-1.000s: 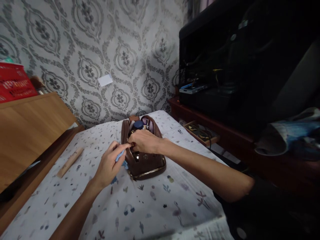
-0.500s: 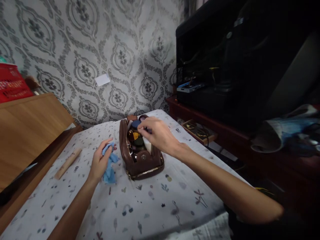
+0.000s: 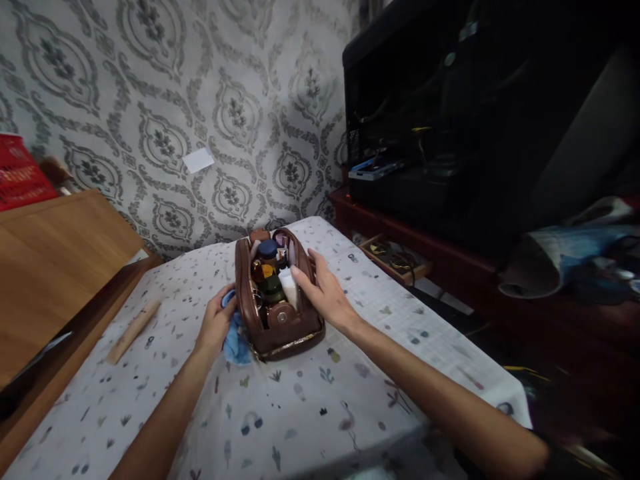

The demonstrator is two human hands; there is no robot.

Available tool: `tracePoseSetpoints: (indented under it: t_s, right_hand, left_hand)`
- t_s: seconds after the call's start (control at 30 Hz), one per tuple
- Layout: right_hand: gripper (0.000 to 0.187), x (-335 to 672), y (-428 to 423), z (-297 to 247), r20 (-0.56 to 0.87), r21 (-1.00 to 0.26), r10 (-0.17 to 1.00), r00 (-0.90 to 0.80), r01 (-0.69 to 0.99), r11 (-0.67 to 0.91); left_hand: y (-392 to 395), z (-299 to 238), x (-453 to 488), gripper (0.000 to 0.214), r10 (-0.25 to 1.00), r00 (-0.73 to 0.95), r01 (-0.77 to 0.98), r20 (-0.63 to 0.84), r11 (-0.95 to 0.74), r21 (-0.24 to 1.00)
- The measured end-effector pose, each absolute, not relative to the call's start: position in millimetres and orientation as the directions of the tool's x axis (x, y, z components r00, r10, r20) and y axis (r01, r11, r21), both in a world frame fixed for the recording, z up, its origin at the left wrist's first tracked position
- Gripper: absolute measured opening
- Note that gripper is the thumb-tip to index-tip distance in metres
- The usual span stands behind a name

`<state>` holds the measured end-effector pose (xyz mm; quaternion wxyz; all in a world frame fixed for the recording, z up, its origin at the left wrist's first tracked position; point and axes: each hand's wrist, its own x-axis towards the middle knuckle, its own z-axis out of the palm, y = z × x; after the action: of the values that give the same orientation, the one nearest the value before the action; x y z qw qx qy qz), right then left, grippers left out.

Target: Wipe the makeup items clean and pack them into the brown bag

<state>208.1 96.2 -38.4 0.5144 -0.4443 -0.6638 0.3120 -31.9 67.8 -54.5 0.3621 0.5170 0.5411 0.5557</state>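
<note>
Head view: the right hand [image 3: 327, 287] has come out from over the contents of the brown bag [image 3: 285, 335] and now lies along its right wall, while the left hand [image 3: 216, 320] has brought the blue cloth [image 3: 235, 341] back against the left wall. The bag itself stays put on the printed sheet [image 3: 295, 413], unzipped and between the two sets of fingers. Left fingers pinch the bunched cloth; right fingers spread down the outside, thumb over the opening just beside the white tube [image 3: 289, 287], though I cannot tell whether they grip the wall. For the work in hand, the change appears to move the handling from the contents to the bag's sides. Between the fingers, the blue lid [image 3: 268, 249], orange item [image 3: 269, 270] and green jar [image 3: 271, 287] show clearly. Well left of the left fingers lies a tan strip [image 3: 134, 332].
</note>
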Motion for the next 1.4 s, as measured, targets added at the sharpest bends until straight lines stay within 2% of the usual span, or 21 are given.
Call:
tracePoseSetpoints:
  t_s: [0.07, 0.13, 0.2, 0.23, 0.3, 0.4, 0.53, 0.7, 0.97, 1.17, 1.4]
  right_hand:
    - [0.061, 208, 92, -27, 0.583, -0.734, 0.81, -0.057, 0.39, 0.556]
    - [0.042, 203, 88, -12, 0.713, -0.505, 0.665, -0.221, 0.496, 0.706]
    - [0.022, 194, 86, 4, 0.656, -0.289, 0.555, -0.512, 0.508, 0.811]
    - [0.017, 189, 86, 12, 0.577, -0.215, 0.519, -0.631, 0.495, 0.842]
    - [0.012, 177, 88, 24, 0.422, -0.134, 0.497, -0.758, 0.489, 0.862]
    - [0.012, 162, 92, 34, 0.291, -0.095, 0.526, -0.799, 0.523, 0.847]
    - [0.022, 150, 95, 35, 0.219, -0.049, 0.575, -0.788, 0.579, 0.814]
    - [0.026, 145, 95, 35, 0.177, 0.001, 0.584, -0.792, 0.594, 0.805]
    - [0.032, 141, 90, 39, 0.174, -0.015, 0.649, -0.741, 0.657, 0.754]
    - [0.044, 137, 95, 41, 0.101, -0.004, 0.652, -0.751, 0.655, 0.755]
    - [0.034, 141, 93, 43, 0.118, 0.007, 0.642, -0.758, 0.647, 0.763]
  left_hand:
    - [66, -50, -33, 0.064, 0.946, -0.187, 0.28, 0.265, -0.208, 0.937]
    - [63, -40, -32, 0.063, 0.91, -0.131, 0.451, 0.394, -0.3, 0.841]
    - [59, -26, -32, 0.06, 0.858, -0.015, 0.623, 0.513, -0.393, 0.676]
    - [57, -18, -32, 0.059, 0.84, 0.062, 0.695, 0.539, -0.424, 0.581]
    - [54, -5, -33, 0.061, 0.834, 0.198, 0.792, 0.516, -0.446, 0.417]
    - [51, 4, -34, 0.063, 0.833, 0.283, 0.823, 0.476, -0.466, 0.326]
    - [52, 0, -34, 0.059, 0.814, 0.258, 0.799, 0.52, -0.483, 0.359]
    - [54, -6, -33, 0.055, 0.792, 0.236, 0.78, 0.562, -0.5, 0.377]
    - [57, -9, -31, 0.052, 0.777, 0.206, 0.73, 0.595, -0.527, 0.436]
    - [59, -13, -31, 0.047, 0.792, 0.176, 0.714, 0.585, -0.512, 0.477]
    - [57, -12, -31, 0.049, 0.79, 0.182, 0.726, 0.585, -0.509, 0.462]
